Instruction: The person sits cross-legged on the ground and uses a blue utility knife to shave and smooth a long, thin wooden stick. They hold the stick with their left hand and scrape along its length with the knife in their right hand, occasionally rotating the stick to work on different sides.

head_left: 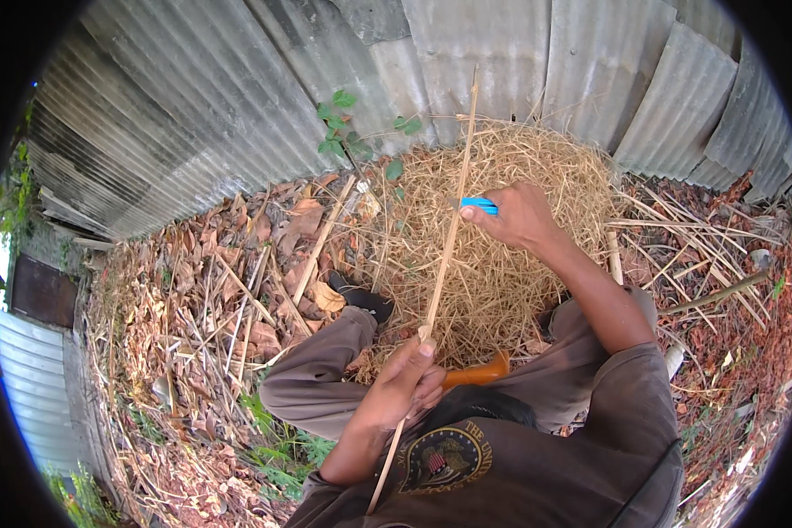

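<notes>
A long, thin pale stick [450, 242], which looks like split bamboo, runs from my lap up toward the metal fence. My left hand [401, 385] is closed around its lower part, just below a pale, frayed-looking spot on it. Higher up, my right hand [521, 216] grips a small blue cutter knife [480, 206], whose dark tip meets the side of the stick. Most of this knife is hidden in the fingers. Between my legs, beside the left hand, lies an orange-brown handle [478, 372]; the rest of that object is out of sight.
A heap of dry straw [519, 273] lies in front of me between my feet. Corrugated metal sheets [480, 62] stand behind it. Dry leaves [211, 242] and loose sticks [326, 238] cover the ground at left. More thin sticks [691, 231] are scattered at right. A green vine [339, 123] climbs by the fence.
</notes>
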The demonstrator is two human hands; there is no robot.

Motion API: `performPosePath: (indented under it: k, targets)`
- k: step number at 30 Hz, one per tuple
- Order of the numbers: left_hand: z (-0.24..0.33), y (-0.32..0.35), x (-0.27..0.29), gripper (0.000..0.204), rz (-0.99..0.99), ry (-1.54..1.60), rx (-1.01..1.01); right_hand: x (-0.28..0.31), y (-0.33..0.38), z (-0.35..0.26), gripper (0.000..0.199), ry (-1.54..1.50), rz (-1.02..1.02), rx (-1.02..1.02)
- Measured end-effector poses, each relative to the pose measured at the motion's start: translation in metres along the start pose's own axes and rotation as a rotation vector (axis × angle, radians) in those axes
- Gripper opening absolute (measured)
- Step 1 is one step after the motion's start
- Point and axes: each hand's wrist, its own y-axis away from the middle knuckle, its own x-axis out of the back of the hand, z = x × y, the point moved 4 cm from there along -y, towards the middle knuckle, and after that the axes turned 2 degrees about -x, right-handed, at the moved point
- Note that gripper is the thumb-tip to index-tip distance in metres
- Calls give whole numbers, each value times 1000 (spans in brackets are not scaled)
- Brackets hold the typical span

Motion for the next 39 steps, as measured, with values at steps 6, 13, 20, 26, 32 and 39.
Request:
performPosePath:
  k: [6,13,20,26,32,39]
  targets:
    - [-20,20,16,18,-106,-88,-2,32,-20,56,75,154,135,-20]
    - [-42,45,18,22,-92,-72,112,49,-36,136,79,284,251,-248]
    - [-55,24,16,21,24,-28,187,15,-33,181,69,438,134,-126]
    - [-54,35,40,18,-6,-53,245,1,-21,212,73,451,39,-152]
    - [-52,74,65,17,141,16,250,65,40,313,91,270,346,-899]
    - [-22,30,47,21,98,-7,69,73,1,172,81,-49,167,-534]
